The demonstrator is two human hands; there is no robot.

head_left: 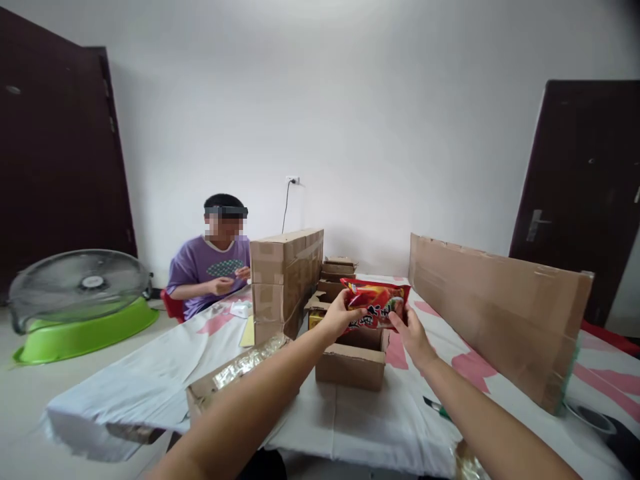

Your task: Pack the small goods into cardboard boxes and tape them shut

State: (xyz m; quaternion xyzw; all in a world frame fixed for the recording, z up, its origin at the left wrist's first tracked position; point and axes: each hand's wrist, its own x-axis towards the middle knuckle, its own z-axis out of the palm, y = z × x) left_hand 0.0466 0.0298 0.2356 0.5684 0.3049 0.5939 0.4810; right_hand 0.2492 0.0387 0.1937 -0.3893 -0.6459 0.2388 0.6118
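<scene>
A red printed food packet [374,301] is held up between my two hands, above an open cardboard box [350,368]. My left hand [343,313] grips the packet's left end, and my right hand [411,330] grips its lower right side. Both hands are closed on it, thumbs on the near face. Just left of the box's opening, a yellow item [315,319] shows partly, hidden by my left wrist and cardboard. More open cardboard boxes [340,268] stand in a row behind.
A tall cardboard partition [280,280] stands on the left and another cardboard panel [495,313] on the right. A box with clear plastic [250,363] is near my left forearm. A cutter [437,407] lies by my right forearm. A person [215,267] sits beyond the left partition.
</scene>
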